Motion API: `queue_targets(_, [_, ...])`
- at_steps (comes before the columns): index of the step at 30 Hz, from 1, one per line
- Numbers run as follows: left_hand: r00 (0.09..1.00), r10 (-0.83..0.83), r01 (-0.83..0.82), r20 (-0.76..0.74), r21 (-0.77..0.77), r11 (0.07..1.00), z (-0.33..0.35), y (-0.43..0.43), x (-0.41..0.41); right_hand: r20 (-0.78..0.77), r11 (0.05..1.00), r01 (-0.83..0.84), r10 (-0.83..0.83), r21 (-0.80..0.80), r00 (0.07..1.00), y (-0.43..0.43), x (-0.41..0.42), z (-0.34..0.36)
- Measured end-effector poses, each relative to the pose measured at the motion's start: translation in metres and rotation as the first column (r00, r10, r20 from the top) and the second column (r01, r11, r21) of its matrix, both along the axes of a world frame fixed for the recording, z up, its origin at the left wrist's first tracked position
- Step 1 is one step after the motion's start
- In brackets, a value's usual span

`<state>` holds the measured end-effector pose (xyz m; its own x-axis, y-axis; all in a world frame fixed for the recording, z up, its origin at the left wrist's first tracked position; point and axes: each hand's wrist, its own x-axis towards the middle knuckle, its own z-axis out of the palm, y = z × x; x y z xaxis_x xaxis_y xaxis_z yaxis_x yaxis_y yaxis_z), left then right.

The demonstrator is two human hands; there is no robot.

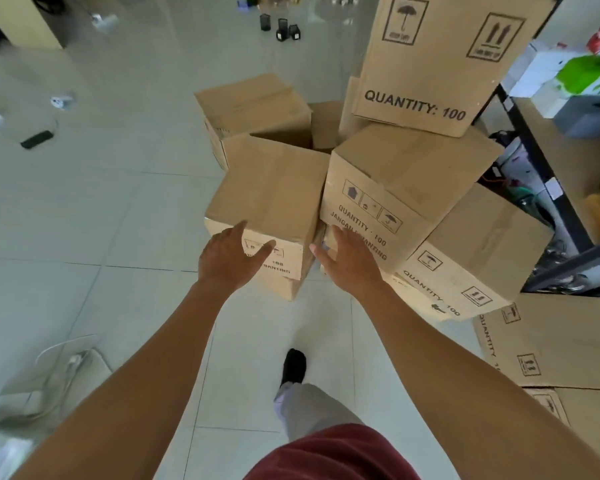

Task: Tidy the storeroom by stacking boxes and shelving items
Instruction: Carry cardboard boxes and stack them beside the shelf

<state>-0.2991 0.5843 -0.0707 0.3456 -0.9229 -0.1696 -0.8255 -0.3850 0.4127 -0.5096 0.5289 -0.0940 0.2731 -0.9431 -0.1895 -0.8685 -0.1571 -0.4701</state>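
Observation:
A closed cardboard box (274,199) stands on the tiled floor in front of me. My left hand (229,256) hovers open at its near left corner, fingers spread, holding nothing. My right hand (347,258) is open between that box and a tilted box (395,188) printed "QUANTITY: 100", close to both. Behind stands an open-topped box (253,109). A tall box (440,57) sits on top of the pile at the right, and more boxes (478,251) lie lower right.
A black metal shelf rack (548,174) with packed goods fills the right side. Flat cartons (555,341) lie at the lower right. Small black items (284,29), a remote-like object (37,139) and cables (63,368) are scattered on the floor. My foot (293,367) is mid-step.

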Motion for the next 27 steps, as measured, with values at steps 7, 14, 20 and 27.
queue_targets(7, [0.998, -0.037, 0.034, 0.049, 0.076, 0.997, -0.011, -0.09, 0.067, 0.018, 0.996, 0.044, -0.046, 0.074, 0.999, -0.084, 0.06, -0.018])
queue_targets(14, [0.996, -0.088, 0.084, 0.016, 0.172, 0.981, -0.031, -0.164, 0.119, -0.003, 0.976, 0.161, -0.162, 0.147, 0.987, -0.15, 0.098, -0.029])
queue_targets(20, [0.986, -0.164, 0.169, -0.04, 0.23, 0.959, -0.068, -0.233, 0.166, -0.033, 0.91, 0.377, -0.377, 0.172, 0.926, -0.191, 0.126, -0.052])
queue_targets(27, [0.978, -0.165, 0.193, -0.125, 0.265, 0.945, -0.119, -0.298, 0.21, -0.141, 0.793, 0.567, -0.55, 0.223, 0.823, -0.22, 0.157, -0.093])
